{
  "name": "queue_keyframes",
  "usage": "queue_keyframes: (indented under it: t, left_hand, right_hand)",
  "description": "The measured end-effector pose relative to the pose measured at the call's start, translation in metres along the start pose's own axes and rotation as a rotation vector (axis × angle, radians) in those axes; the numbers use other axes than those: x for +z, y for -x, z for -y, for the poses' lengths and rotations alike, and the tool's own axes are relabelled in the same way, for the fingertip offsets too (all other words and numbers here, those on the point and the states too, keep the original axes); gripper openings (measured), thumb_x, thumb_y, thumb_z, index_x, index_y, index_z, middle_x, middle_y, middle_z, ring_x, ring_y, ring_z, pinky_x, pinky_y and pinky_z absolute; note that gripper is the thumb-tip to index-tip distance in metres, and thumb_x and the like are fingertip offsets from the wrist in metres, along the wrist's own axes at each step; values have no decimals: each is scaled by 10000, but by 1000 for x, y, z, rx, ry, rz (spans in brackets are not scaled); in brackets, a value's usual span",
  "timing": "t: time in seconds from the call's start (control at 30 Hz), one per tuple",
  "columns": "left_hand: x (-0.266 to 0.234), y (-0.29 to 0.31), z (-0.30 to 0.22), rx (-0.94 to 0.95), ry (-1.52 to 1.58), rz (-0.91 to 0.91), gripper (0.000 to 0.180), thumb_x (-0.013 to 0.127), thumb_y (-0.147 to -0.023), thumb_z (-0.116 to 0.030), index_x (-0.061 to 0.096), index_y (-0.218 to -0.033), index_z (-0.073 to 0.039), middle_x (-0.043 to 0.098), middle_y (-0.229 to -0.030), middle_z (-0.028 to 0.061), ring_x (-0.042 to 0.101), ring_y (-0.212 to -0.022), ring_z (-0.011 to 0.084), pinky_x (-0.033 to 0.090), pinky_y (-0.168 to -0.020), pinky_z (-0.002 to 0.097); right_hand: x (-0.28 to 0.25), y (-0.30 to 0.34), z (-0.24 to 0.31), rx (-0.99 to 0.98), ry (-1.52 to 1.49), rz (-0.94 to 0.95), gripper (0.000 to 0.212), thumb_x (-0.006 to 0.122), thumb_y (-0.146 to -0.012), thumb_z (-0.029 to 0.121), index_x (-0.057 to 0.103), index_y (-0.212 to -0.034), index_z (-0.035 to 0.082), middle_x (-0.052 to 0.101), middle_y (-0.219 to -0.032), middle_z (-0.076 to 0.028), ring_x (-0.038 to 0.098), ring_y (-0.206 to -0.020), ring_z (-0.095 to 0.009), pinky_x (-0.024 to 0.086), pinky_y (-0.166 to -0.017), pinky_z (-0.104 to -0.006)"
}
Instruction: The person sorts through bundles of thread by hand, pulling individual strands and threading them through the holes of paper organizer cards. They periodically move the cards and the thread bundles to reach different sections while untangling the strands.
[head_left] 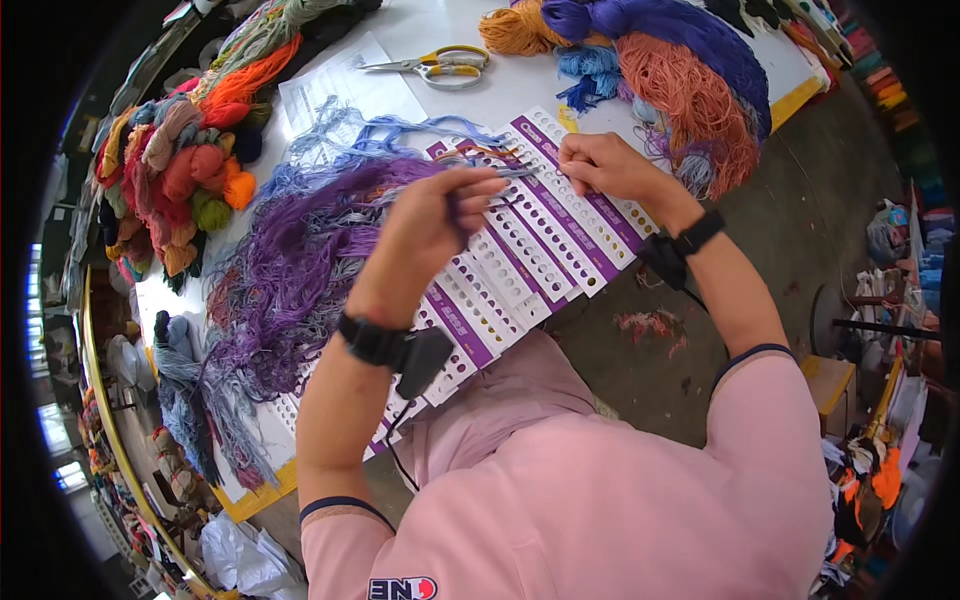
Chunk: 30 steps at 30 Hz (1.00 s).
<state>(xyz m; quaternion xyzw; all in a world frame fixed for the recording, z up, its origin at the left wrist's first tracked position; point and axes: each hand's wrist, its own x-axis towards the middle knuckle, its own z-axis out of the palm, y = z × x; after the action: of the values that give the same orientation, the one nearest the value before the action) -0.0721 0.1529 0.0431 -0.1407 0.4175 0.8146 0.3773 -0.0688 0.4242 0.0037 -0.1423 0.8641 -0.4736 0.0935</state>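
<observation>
Punched thread cards [555,205], white with purple bands and rows of round holes, overlap along the near edge of the table. My left hand [435,215] is over the cards with its fingers curled in, beside short brown and grey-blue threads [500,160] at the card holes. Over the far right end of the cards, my right hand [612,165] is closed with thumb and forefinger pinched. Whatever either hand grips, if anything, is too small or hidden to name. A loose heap of purple thread [300,245] lies left of my left hand, with pale blue thread [345,140] behind it.
Yellow-handled scissors [450,68] lie on a paper sheet [390,95] at the back. Multicoloured skeins [190,160] are piled at far left; blue, salmon and orange skeins [690,90] at far right. Grey-blue skeins [185,390] hang by the yellow table edge [262,492].
</observation>
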Motion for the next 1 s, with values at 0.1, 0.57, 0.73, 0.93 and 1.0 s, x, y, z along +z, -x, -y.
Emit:
queue_keyframes:
  t: [0.1,0.57,0.73,0.93,1.0]
  left_hand:
    - [24,-33,21,-116,-6,-17,191,468,-957,-56,526,-1057,97,612,-933,152,489,-650,111,432,-528,207]
    - [31,-80,51,176,-605,-177,72,622,-795,16,650,-753,68,573,-596,77,476,-447,138,346,-400,280]
    - [35,-87,53,211,-823,-309,77,660,-757,-29,676,-733,42,644,-646,101,588,-509,151,433,-451,279]
    - [9,-73,27,252,-814,-169,102,646,-807,-77,660,-807,25,634,-676,46,519,-520,125,388,-481,232]
    - [8,-69,22,155,-779,-103,126,632,-848,-74,640,-915,33,623,-728,39,533,-601,114,390,-503,217]
  right_hand:
    - [3,-10,-13,-24,-14,76,90,568,-924,102,569,-869,30,616,-629,-12,529,-556,-48,396,-516,-224]
    - [-2,-10,-6,63,-118,153,78,561,-935,106,568,-899,38,608,-626,-7,517,-531,-59,416,-497,-227]
    - [0,-13,-4,30,21,148,83,587,-899,125,603,-913,45,649,-649,-32,598,-565,-101,463,-522,-268]
    - [-1,-14,-11,-56,74,112,118,644,-864,163,619,-895,52,656,-653,-40,615,-600,-125,472,-580,-298]
    - [-1,-13,-7,-24,135,133,133,654,-857,173,621,-889,49,660,-668,-45,616,-625,-125,470,-601,-298]
